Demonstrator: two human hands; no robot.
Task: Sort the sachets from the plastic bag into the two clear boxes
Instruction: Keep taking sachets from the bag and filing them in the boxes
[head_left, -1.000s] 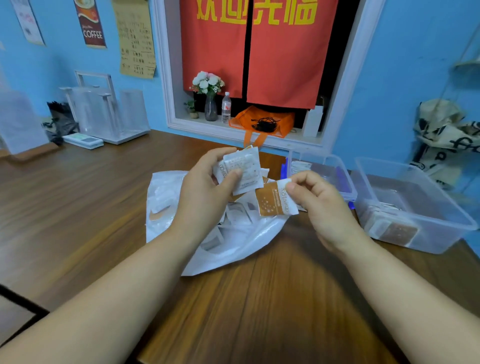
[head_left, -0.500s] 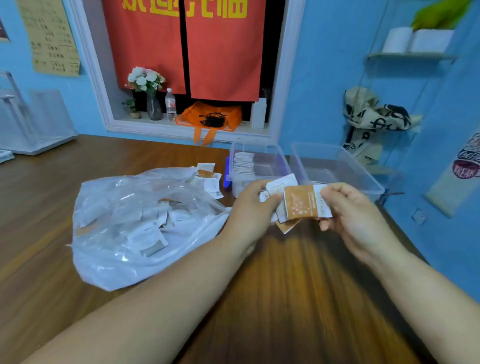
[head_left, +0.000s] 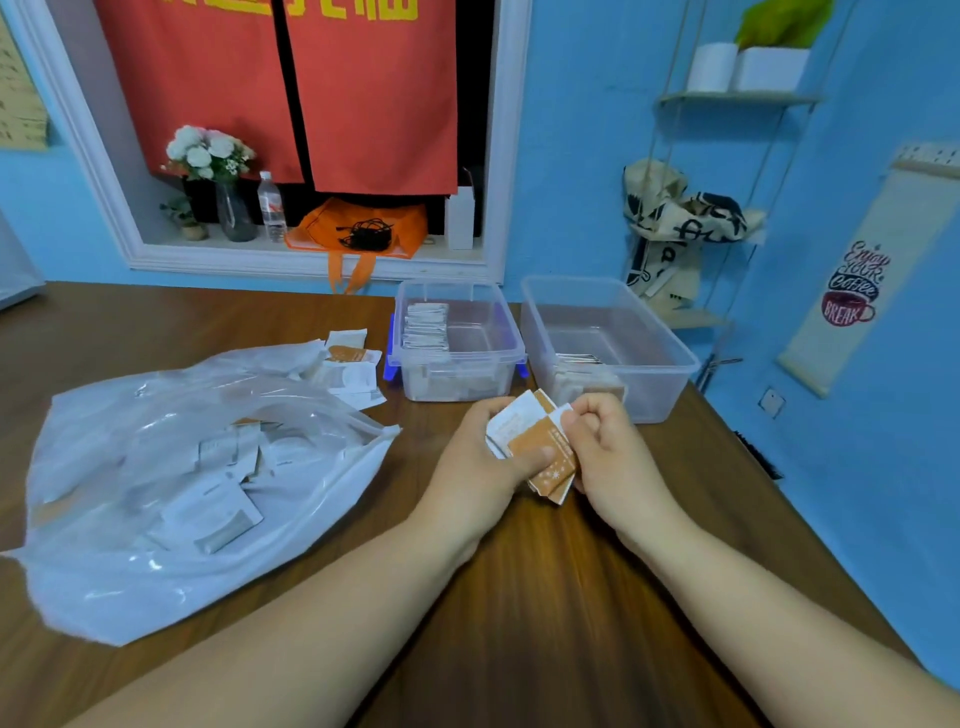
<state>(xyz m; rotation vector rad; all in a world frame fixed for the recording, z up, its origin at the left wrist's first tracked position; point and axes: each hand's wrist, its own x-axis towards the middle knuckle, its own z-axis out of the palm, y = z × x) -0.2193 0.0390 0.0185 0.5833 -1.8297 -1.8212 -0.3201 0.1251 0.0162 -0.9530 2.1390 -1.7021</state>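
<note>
A small stack of orange-and-white sachets (head_left: 540, 447) sits between my hands above the wooden table. My left hand (head_left: 478, 467) grips the stack, thumb across the top sachet. My right hand (head_left: 608, 452) pinches its right edge. A translucent plastic bag (head_left: 156, 467) holding several white sachets lies at the left, with a few loose sachets (head_left: 350, 366) spilled at its mouth. Behind my hands stand two clear boxes: the left box (head_left: 457, 358) holds a row of white sachets, the right box (head_left: 649, 364) holds several brown ones at its near end.
The wooden table (head_left: 545, 597) ends at the right near a blue wall. A window ledge behind the boxes carries a flower vase (head_left: 231, 208), a water bottle (head_left: 271, 208) and an orange bag (head_left: 363, 228). A patterned cloth bag (head_left: 675, 218) hangs on the right.
My hands have come together: the orange sachet from my right hand now lies on the stack in my left. The view has swung right, so the bag sits farther left.
</note>
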